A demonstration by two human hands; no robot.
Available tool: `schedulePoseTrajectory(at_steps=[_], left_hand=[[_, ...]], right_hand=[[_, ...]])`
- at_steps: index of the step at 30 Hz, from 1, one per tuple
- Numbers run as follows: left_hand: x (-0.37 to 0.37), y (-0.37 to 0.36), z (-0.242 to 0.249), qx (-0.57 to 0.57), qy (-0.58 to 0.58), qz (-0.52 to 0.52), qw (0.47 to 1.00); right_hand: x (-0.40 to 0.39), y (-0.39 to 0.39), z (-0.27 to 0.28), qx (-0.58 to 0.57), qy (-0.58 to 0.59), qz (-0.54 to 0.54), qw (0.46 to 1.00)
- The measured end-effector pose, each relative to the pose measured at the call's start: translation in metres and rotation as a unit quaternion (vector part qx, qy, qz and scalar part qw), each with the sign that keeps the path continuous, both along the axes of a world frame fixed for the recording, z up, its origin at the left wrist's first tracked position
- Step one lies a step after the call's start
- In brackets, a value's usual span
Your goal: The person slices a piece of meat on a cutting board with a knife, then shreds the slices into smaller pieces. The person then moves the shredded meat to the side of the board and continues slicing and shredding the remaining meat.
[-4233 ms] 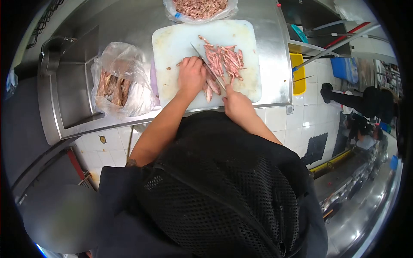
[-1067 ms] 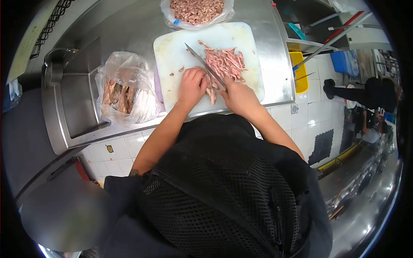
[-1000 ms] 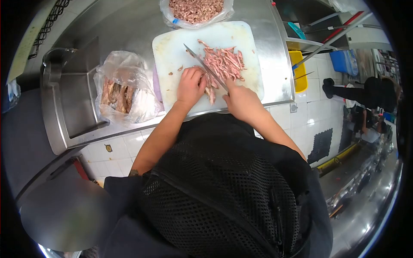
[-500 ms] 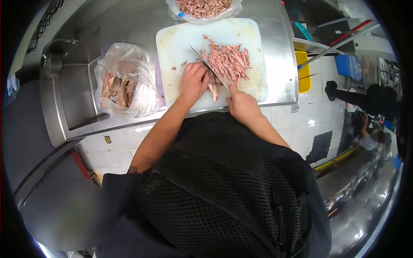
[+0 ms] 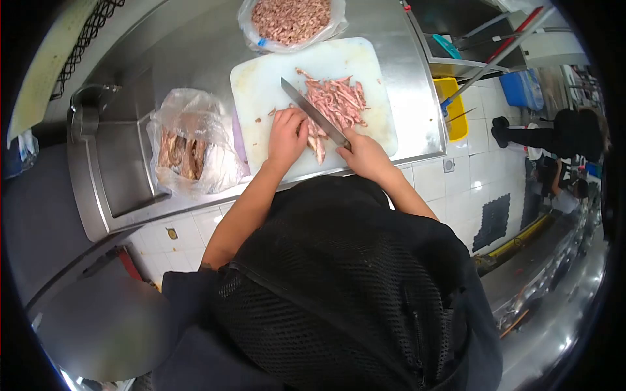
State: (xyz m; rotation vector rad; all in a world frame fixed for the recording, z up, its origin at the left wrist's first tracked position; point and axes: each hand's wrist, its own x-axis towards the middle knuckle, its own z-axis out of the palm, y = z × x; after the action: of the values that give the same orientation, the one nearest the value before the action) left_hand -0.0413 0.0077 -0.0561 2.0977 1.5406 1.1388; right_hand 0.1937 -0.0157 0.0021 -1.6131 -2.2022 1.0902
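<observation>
A white cutting board (image 5: 254, 88) lies on the steel counter, with a pile of meat strips (image 5: 336, 101) on it. My right hand (image 5: 367, 155) is closed around the handle of a knife (image 5: 314, 112), whose blade points up and to the left, its flat side showing. Left of the blade, my left hand (image 5: 287, 135) has its fingers curled on the meat beside the blade. An uncut-looking piece of meat (image 5: 318, 148) shows between the two hands. How much meat lies under the left fingers is hidden.
A bag of chopped meat (image 5: 290, 19) stands behind the board. Left of the board is an open plastic bag with larger meat pieces (image 5: 182, 153), near a steel sink (image 5: 124, 163). A yellow bin (image 5: 458, 124) stands right of the counter; farther right are people in dark clothes (image 5: 574, 133).
The knife blade has turned so that more of its flat side shows. The camera view has shifted and tilted slightly. Both hands remain at the meat.
</observation>
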Motion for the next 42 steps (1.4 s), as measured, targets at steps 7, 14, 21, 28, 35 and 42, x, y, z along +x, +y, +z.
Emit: schedulePoseTrajectory(at_steps=[7, 14, 21, 28, 35, 42], left_hand=[[-0.007, 0.0, 0.0, -0.009, -0.001, 0.02, 1.0], [-0.003, 0.003, -0.005, 0.015, 0.023, 0.036, 0.999], [-0.004, 0.007, -0.007, 0.031, 0.042, 0.035, 0.998], [-0.001, 0.01, -0.011, 0.02, 0.041, 0.04, 0.998], [-0.003, 0.006, -0.009, 0.023, 0.054, 0.039, 0.998], [-0.003, 0.006, -0.008, 0.009, 0.038, 0.032, 0.999]], right_hand=[[-0.001, -0.019, 0.048, -0.022, -0.107, -0.01, 0.994], [-0.008, -0.029, 0.096, -0.04, -0.125, 0.043, 0.99], [-0.021, -0.018, 0.037, -0.042, -0.065, 0.032, 0.996], [-0.024, -0.01, 0.035, -0.03, -0.049, 0.008, 0.998], [-0.005, -0.034, 0.011, -0.022, -0.054, 0.027, 0.998], [-0.023, -0.004, -0.004, 0.028, -0.002, 0.007, 1.0]])
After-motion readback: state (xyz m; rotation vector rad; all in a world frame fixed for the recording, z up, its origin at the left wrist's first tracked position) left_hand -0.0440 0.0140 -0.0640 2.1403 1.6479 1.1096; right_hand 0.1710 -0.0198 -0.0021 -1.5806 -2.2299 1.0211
